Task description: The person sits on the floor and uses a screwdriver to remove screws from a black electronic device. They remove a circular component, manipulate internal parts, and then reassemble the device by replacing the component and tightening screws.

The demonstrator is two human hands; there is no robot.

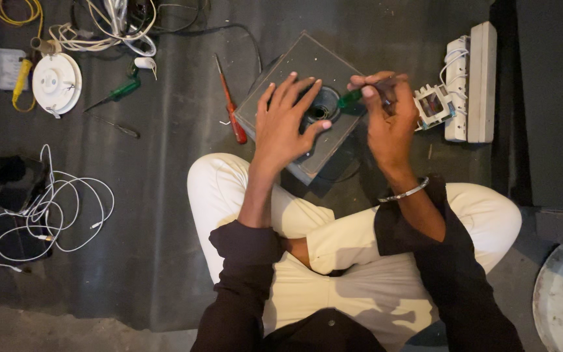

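A person sits cross-legged on the dark floor mat (164, 215), seen from above. The left hand (285, 120) lies flat with its fingers spread wide on a flat square grey box (294, 62), holding nothing in its grip. The box rests on the mat just in front of the knees, tilted like a diamond. It has a round black hole (324, 107) in the middle, and the left thumb reaches to the edge of that hole.

The right hand (389, 117) has its grip closed around a small screwdriver with a green handle (350, 98). The green end points down toward the round hole. A thin silver bracelet (406, 193) sits on the right wrist.

Just left of the box lies a red-handled screwdriver (232, 111). Farther left is another green-handled screwdriver (117, 92) and a round white plastic fitting (57, 81). To the right of the box is a white power strip (470, 81) with a small white switch part (433, 104) beside it. A loose white cable (47, 208) is curled on the mat at the far left.
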